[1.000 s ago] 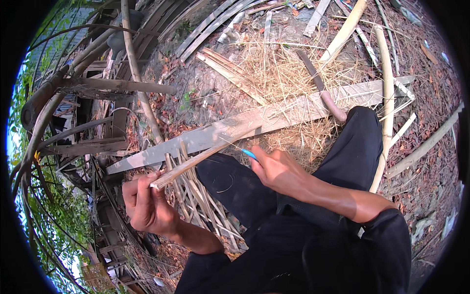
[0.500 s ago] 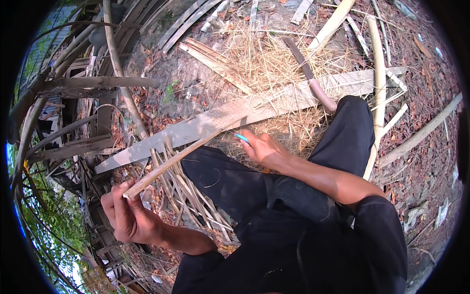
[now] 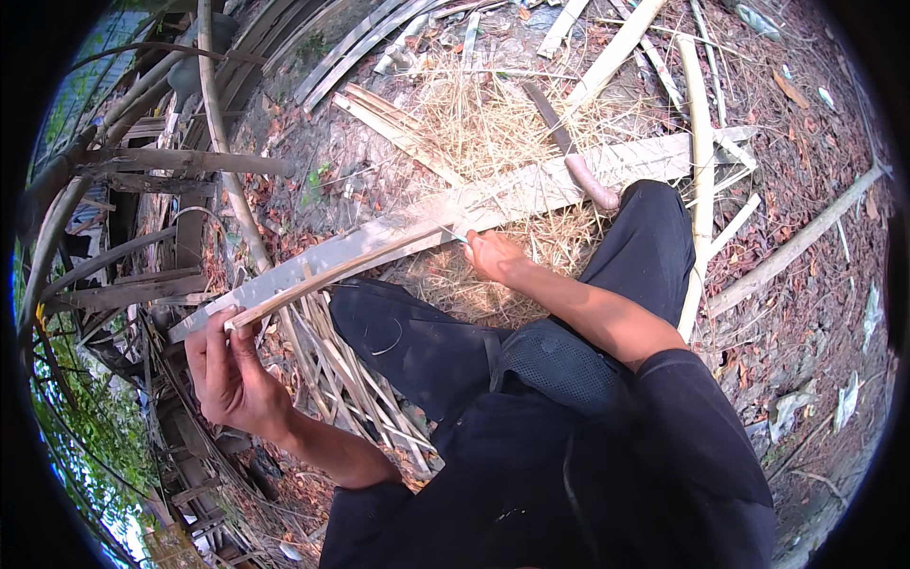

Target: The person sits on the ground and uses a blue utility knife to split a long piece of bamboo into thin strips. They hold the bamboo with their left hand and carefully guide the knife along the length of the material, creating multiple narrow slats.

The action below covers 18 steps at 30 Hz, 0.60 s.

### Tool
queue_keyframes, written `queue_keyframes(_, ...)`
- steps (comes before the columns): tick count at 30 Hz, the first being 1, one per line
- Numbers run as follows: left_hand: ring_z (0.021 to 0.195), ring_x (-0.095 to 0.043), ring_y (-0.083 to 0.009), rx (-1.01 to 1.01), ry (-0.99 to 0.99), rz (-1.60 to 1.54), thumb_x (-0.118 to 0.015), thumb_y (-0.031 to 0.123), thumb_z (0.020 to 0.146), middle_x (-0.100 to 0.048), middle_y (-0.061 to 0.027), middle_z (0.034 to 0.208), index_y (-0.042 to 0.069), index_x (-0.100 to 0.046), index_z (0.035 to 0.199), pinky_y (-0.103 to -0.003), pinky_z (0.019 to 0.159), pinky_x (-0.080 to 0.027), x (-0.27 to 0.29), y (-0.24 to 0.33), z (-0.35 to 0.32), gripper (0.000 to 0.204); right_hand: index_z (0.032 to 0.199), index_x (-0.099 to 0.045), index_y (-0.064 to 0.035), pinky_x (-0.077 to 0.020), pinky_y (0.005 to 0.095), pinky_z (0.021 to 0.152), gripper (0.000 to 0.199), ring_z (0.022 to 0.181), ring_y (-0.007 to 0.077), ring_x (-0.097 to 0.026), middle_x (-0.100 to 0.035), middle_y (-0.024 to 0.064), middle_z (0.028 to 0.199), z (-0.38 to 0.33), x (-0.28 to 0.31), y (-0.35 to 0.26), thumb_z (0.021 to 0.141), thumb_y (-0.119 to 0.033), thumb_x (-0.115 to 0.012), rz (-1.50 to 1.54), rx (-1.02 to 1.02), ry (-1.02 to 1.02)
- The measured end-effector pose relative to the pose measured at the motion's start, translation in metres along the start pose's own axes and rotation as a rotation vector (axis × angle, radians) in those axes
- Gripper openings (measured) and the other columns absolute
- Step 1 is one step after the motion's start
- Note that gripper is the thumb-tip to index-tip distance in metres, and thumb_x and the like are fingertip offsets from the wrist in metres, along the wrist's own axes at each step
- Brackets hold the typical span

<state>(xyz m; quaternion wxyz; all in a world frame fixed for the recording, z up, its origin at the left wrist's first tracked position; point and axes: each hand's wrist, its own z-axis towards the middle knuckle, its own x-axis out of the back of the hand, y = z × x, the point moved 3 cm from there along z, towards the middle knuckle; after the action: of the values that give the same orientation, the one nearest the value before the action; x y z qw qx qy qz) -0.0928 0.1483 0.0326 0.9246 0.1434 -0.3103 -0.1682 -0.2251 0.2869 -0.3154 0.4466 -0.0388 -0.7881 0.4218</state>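
Observation:
My left hand [image 3: 227, 375] pinches the near end of a thin bamboo strip [image 3: 332, 278] that runs up and to the right. My right hand [image 3: 493, 256] closes on a small knife with a light-blue handle [image 3: 457, 237] at the strip's far end; the blade is mostly hidden by the fingers. Both hands work above my dark-trousered legs. A long flat split bamboo plank [image 3: 445, 213] lies on the ground just behind the strip.
A bundle of thin bamboo strips [image 3: 351, 379] lies beside my left leg. A large knife with a wooden handle [image 3: 569, 147] rests on dry shavings [image 3: 483, 123]. Bamboo poles [image 3: 697, 161] and slats lie around, with a bamboo frame [image 3: 142, 218] at the left.
My right hand with the knife has moved further up along the strip, away from my left hand. The left hand has shifted lower and outward, still holding the strip's end.

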Motion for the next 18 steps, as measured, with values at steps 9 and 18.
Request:
queue_keyframes(9,0.078,-0.062,-0.0186,0.002,-0.005,0.068,-0.060,-0.005,0.089,-0.060,-0.0146,0.089,-0.011,-0.065,0.101,-0.029,0.068,-0.059,0.024,-0.019,-0.017,0.014,0.111,-0.049,0.0040,-0.0532,0.0454,0.059,0.037,0.063,0.0357,-0.064,-0.061,0.0234,0.068,0.000,-0.053,0.060,0.101,-0.030,-0.039,-0.077,0.072,0.217)
queue_keyframes(18,0.083,-0.063,-0.0228,0.011,0.053,0.046,-0.058,-0.003,0.091,-0.059,-0.0170,0.093,-0.014,-0.063,0.101,-0.032,0.072,-0.061,0.031,-0.029,-0.025,0.015,0.119,-0.045,0.0019,-0.0546,0.0474,0.078,0.042,0.087,0.0409,-0.065,-0.063,0.0282,0.091,-0.008,-0.012,0.005,0.104,-0.035,-0.030,0.155,-0.108,-0.111)
